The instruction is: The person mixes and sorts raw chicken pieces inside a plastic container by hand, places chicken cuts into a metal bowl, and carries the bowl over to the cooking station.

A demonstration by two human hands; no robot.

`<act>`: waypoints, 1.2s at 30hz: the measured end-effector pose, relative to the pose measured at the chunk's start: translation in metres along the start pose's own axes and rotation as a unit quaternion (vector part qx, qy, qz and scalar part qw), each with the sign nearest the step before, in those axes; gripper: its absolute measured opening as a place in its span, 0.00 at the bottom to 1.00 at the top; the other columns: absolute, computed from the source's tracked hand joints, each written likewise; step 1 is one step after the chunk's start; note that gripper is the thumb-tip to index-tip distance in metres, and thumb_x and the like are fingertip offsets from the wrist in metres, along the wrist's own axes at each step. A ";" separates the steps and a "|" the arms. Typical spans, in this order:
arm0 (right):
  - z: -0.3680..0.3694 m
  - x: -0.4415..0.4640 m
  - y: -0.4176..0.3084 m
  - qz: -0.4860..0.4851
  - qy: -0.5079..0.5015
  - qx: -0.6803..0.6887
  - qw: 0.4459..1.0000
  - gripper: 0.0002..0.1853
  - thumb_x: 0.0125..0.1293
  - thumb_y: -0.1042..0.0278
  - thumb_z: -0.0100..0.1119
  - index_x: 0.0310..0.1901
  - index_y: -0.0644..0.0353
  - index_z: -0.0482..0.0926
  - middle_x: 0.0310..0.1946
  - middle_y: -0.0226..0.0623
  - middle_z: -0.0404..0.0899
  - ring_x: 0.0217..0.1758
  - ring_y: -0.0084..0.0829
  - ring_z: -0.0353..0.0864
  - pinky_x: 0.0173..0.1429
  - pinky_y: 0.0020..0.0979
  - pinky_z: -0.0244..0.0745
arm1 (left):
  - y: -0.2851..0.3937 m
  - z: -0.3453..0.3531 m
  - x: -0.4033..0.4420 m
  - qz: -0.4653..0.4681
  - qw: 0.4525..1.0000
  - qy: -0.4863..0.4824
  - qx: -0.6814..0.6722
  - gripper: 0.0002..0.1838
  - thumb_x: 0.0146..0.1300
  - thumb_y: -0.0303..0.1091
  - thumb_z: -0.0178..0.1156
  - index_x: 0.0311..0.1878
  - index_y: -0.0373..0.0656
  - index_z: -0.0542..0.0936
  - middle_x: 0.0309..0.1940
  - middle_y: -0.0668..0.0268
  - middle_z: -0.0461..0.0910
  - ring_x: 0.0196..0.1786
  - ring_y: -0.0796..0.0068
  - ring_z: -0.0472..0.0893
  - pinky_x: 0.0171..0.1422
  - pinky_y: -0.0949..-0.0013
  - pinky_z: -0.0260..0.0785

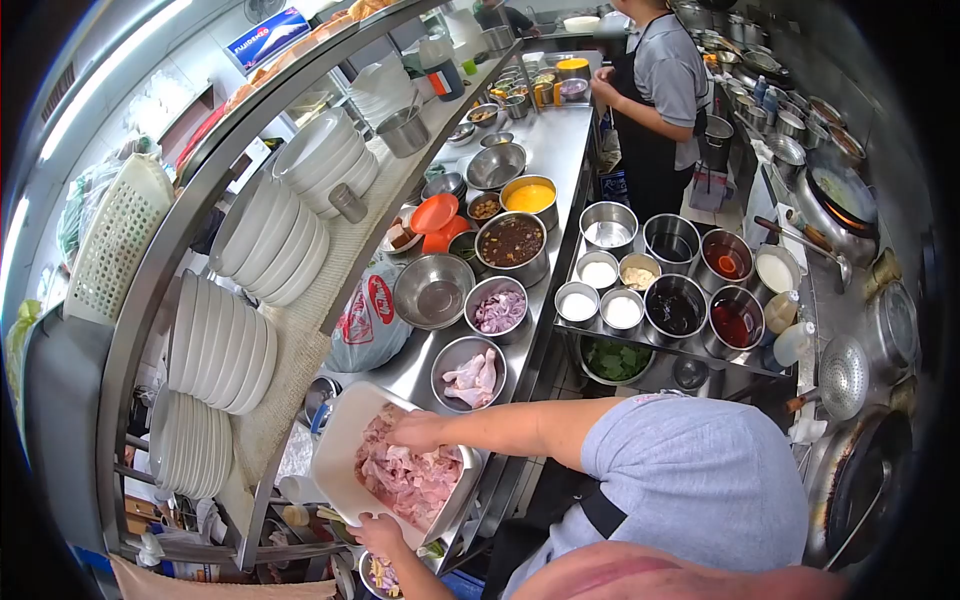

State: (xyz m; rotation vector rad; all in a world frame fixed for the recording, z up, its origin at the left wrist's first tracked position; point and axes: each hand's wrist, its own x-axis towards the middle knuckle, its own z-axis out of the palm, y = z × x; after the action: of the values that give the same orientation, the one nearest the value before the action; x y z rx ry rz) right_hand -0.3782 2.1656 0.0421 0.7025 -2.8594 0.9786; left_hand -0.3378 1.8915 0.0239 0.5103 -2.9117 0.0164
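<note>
A white plastic tub [335, 455] full of cut pale-pink raw meat [415, 485] sits tilted at the near end of the steel counter. My right hand [415, 430] reaches down into the meat at the tub's far side. Its fingertips are buried among the pieces, so their grip is hidden. At the near edge, my left hand [378, 533] has its fingers closed on the tub's rim. Just beyond the tub is a steel bowl [440, 390] with raw chicken drumsticks [472, 378]. Below my left hand, a bowl of chopped pieces [382, 575] is partly covered.
Stacked white plates [225, 345] fill the shelf on the left. Pots of chopped red onion [500, 312], dark sauce [510, 242] and yellow liquid [530, 195] line the counter. Seasoning pots [620, 310] stand on the right. A person in a black apron [650, 130] stands farther back.
</note>
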 end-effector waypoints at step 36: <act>0.008 0.008 0.011 -0.024 -0.049 -0.011 0.998 0.25 0.59 0.73 0.54 0.61 0.49 0.77 0.56 0.38 0.80 0.64 0.42 0.75 0.69 0.42 0.65 | 0.005 0.000 -0.001 0.015 0.999 0.028 0.017 0.14 0.60 0.34 0.58 0.49 0.44 0.81 0.63 0.47 0.66 0.56 0.46 0.77 0.56 0.48 0.75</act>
State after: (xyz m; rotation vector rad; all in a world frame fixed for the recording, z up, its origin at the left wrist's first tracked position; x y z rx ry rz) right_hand -0.3892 2.1659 0.0309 0.8349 -2.9156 0.9302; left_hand -0.3385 1.8965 0.0237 0.4649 -2.8676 0.0819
